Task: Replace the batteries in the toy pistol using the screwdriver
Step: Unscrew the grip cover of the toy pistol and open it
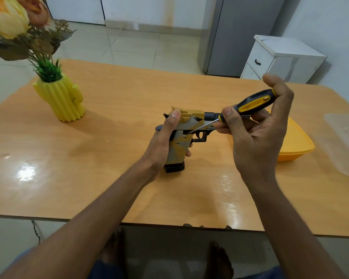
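The toy pistol (186,129) is yellow, grey and black, and stands grip-down near the middle of the wooden table (109,158). My left hand (161,141) is wrapped around its grip and rear, thumb up along the slide. My right hand (256,125) holds a black and yellow screwdriver (252,102) by the handle. Its thin metal shaft slants down to the left, and the tip rests on the side of the pistol just above the grip. The barrel end is partly hidden behind my right fingers.
A yellow lid or tray (292,143) lies behind my right hand, beside a clear plastic container (345,141) at the right edge. A yellow ribbed vase (63,97) with artificial flowers stands at the back left. A white cabinet (280,57) stands beyond the table.
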